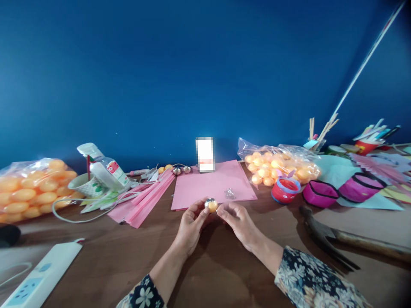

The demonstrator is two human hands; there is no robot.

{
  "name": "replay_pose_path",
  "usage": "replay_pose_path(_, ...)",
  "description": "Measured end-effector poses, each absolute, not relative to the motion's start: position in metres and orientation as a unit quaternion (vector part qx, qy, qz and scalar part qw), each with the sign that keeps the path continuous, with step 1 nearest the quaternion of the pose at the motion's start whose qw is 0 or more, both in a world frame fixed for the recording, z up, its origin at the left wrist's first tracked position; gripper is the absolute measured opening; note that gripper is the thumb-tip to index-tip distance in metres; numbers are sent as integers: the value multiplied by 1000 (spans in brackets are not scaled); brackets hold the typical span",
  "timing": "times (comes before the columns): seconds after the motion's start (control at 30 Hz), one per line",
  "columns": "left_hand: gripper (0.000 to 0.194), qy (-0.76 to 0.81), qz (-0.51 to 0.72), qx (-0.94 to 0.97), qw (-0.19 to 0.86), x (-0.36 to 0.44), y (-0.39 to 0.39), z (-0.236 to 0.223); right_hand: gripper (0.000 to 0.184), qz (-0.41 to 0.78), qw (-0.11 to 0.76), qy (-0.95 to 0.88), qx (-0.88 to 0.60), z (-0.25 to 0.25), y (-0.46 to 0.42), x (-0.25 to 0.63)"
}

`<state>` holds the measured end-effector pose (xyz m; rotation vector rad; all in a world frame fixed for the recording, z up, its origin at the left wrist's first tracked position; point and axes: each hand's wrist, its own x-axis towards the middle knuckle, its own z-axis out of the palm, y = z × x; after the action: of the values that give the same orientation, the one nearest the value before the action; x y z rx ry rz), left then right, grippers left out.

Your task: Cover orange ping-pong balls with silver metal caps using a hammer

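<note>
My left hand (190, 224) is closed, its thumb and fingers pinching a small shiny gold-coloured ball (211, 205), held up above the table just in front of the pink paper. On the ball's right side, my right hand (236, 218) is closed too. Its thumb and forefinger pinch together at something tiny and pale by the ball's edge, too small to name. A little heap of small clear or silvery pieces (230, 193) lies on the pink paper (212, 184), beyond my right hand. Two silvery balls (182, 170) rest behind the paper's left corner.
Left stand a bag of orange balls (35, 190), a cup (85, 186), a bottle (107, 167), pink strips (141, 201) and a power strip (41, 273). Right are another ball bag (272, 164), a red pot (285, 191), magenta pouches (321, 193) and a hammer (330, 235).
</note>
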<state>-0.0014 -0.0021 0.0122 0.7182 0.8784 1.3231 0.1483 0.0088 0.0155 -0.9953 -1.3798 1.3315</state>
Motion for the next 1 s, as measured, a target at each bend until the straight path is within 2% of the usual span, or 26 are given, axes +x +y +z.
replay_pose_path(0.37,40,376,586,316,645,-1,-1,11,30,538,483,-558,-407,15,9,148)
replay_pose_path(1.0,47,368,557,354,655,-3,-3,9,25,560,489,-539,-396,15,8,147)
